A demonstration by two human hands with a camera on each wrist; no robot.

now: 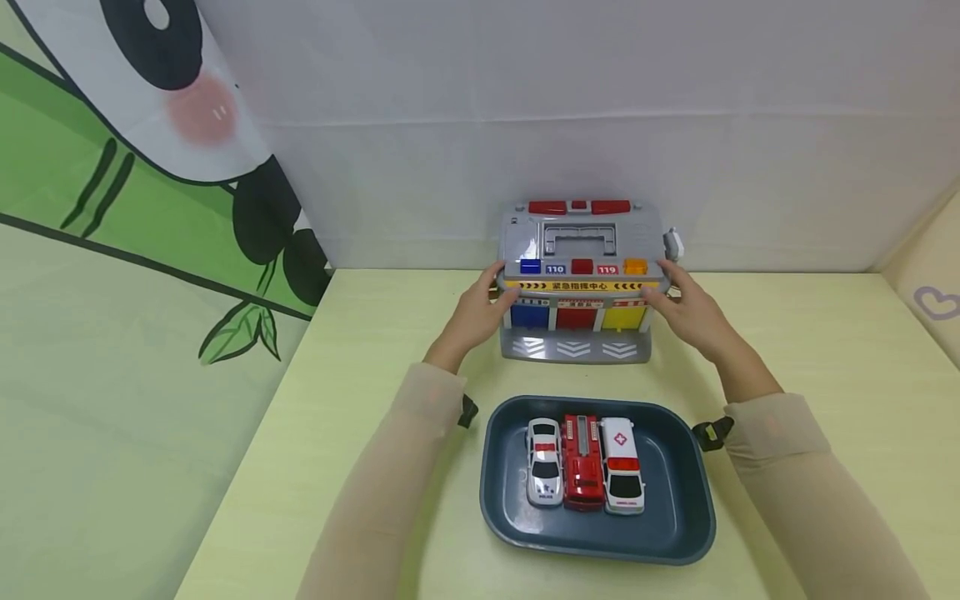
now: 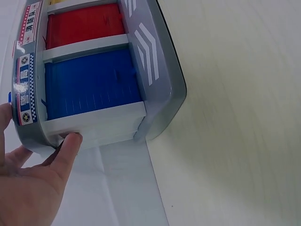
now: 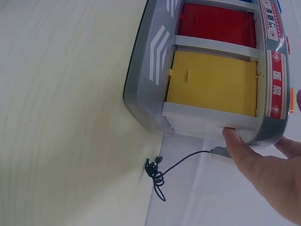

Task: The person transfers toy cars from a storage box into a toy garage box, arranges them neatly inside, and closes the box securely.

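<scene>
A grey toy emergency garage stands at the table's back, with a blue door, a red door and a yellow door, all down. My left hand grips its left side, the thumb under the overhanging roof edge and the fingers higher up. On the opposite side my right hand holds it the same way. Nearer to me, a dark blue tray carries a white police car, a red fire engine and a white ambulance, side by side.
Behind the garage rises a white cloth backdrop. A thin black cord, bunched up, hangs by the garage's right side. The pale table meets a cartoon-printed panel on the left.
</scene>
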